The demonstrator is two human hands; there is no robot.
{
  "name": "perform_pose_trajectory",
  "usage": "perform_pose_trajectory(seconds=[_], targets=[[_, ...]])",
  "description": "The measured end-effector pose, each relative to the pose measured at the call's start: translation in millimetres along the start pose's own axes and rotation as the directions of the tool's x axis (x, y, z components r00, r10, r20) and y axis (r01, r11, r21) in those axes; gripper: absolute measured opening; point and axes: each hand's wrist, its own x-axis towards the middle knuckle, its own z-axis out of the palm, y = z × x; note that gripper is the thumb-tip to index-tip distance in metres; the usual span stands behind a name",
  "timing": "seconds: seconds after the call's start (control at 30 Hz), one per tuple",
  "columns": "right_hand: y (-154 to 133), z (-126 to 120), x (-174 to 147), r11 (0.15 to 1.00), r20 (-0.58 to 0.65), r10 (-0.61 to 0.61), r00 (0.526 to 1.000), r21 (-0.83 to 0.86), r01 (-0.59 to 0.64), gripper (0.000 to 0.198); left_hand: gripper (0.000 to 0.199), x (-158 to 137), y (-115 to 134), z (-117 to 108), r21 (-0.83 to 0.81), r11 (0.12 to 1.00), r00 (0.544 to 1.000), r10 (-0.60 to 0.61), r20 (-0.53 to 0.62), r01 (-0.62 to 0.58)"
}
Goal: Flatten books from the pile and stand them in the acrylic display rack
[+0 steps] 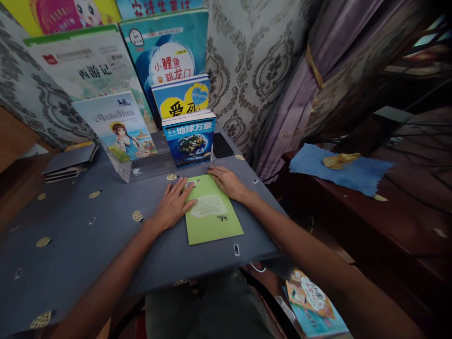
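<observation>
A thin light-green book (213,228) lies closed on the grey tablecloth, upside down to me, with a barcode in its far left corner. My left hand (173,203) rests on its left edge, fingers spread and the thumb lying on the cover. At the far right corner, my right hand (228,182) lies flat with its fingertips on the book's edge. Just beyond the book, a blue book with a picture of the Earth (190,141) stands in a clear stand (155,168). Beside it in the stand leans a pale book with a braided figure (118,127).
Taller books, such as a teal one (169,47), stand behind. A dark phone (222,145) lies right of the stand, and stacked dark notebooks (70,160) sit at left. A blue cloth (310,165) lies on a dark red surface at right. More books (314,301) are low down at right.
</observation>
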Motion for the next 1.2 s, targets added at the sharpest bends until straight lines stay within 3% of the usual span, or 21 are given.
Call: perform_pose_trajectory(seconds=[0.27,0.47,0.67,0.87,1.0,1.2], targets=[[7.5,-4.7,1.7,0.997,-0.075,-0.061,0.995,0.046,0.064,0.031,0.059,0.0,12.6,-3.4,0.082,0.997,1.000,-0.012,-0.002,0.012],[10.0,-3.4,2.2,0.997,-0.098,-0.048,0.994,0.062,0.054,0.030,0.062,4.8,32.6,-4.3,0.024,0.990,0.989,0.134,0.055,-0.135],[11.1,-8.1,2.4,0.996,-0.082,-0.009,0.997,0.086,0.016,0.029,0.067,14.2,69.3,-6.8,-0.105,0.943,0.930,0.331,0.163,-0.317],[10.7,-12.2,2.3,0.992,-0.059,-0.007,0.998,0.123,0.014,0.029,0.065,9.2,100.3,-8.6,-0.207,0.860,0.840,0.505,0.201,-0.467],[10.3,-12.8,2.0,0.993,-0.052,-0.020,0.998,0.114,0.026,0.029,0.052,2.4,108.6,-10.1,-0.237,0.817,0.795,0.571,0.204,-0.525],[9.5,-9.4,2.4,0.997,-0.038,-0.035,0.999,0.065,0.037,0.030,0.046,-0.8,110.1,-11.1,-0.233,0.791,0.777,0.606,0.169,-0.566]])
